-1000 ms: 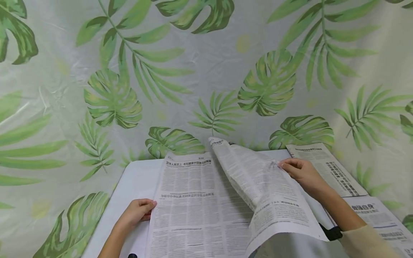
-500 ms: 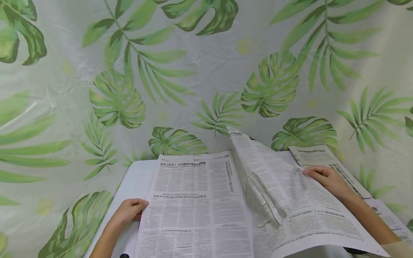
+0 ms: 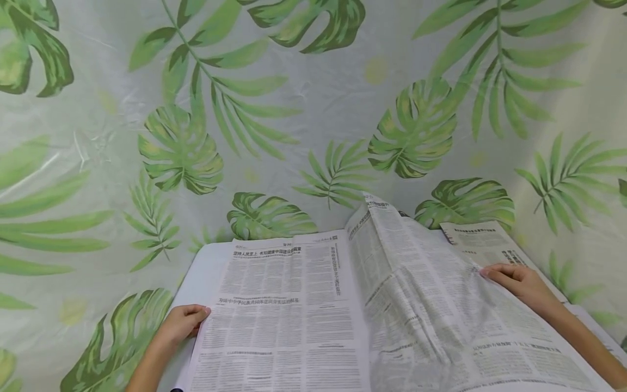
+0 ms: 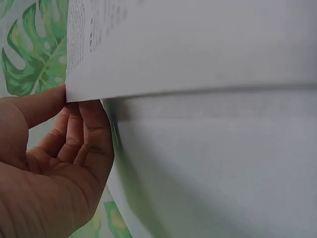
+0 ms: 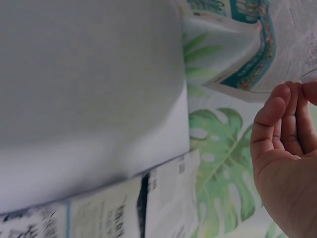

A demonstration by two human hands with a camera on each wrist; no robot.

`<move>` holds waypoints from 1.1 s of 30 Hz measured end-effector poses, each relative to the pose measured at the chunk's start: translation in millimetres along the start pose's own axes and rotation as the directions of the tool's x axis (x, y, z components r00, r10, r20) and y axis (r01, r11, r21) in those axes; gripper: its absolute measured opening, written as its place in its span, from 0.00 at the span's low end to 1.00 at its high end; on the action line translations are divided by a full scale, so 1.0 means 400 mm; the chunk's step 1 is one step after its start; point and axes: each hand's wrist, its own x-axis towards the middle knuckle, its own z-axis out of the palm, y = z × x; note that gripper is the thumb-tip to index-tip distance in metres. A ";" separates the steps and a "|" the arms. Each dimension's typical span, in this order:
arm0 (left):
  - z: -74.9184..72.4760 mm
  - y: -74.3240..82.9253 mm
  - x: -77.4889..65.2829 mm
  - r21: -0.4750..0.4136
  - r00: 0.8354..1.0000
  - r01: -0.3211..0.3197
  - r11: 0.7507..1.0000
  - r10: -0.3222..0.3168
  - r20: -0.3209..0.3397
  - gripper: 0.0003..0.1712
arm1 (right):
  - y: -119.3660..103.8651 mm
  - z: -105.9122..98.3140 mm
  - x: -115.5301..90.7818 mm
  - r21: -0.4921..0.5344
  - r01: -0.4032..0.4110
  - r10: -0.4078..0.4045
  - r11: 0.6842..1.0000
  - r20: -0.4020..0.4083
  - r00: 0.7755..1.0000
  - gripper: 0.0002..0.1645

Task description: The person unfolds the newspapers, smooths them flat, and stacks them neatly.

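Observation:
A large newspaper (image 3: pixel 284 316) is spread open in the head view, its left page fairly flat and its right page raised and creased. The left hand (image 3: pixel 183 322) pinches the left edge of the paper; in the left wrist view the thumb of that left hand (image 4: pixel 64 148) is over the sheet edge and the fingers are beneath it. Toward the right, the right hand (image 3: pixel 519 286) pinches the outer edge of the lifted page. The right wrist view shows the right hand (image 5: pixel 290 144) with its fingertips at the paper's edge (image 5: pixel 247 89), where a teal printed area shows.
A white table (image 3: pixel 208 267) lies under the newspaper. Other folded newspapers (image 3: pixel 482 235) are at the table's right side, partly covered by the raised page. Behind stands a leaf-patterned curtain (image 3: pixel 294 109).
The right hand has moved rightward with the lifted page, spreading the newspaper wider and uncovering more of the left page. The left hand has shifted slightly left with its edge.

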 end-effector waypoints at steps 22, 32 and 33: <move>-0.091 -0.033 0.004 0.199 0.990 0.022 0.980 0.006 -0.141 0.26 | 0.139 0.001 -0.041 -0.108 -0.236 0.249 0.966 0.130 0.960 0.28; -0.123 -0.047 0.008 0.195 0.992 0.055 0.979 -0.031 -0.123 0.29 | 0.160 0.012 -0.044 -0.120 -0.386 0.402 0.915 0.174 0.899 0.37; -0.126 -0.049 0.009 0.193 0.992 0.057 0.980 -0.034 -0.121 0.30 | 0.162 0.015 -0.046 -0.095 -0.414 0.425 0.905 0.171 0.889 0.38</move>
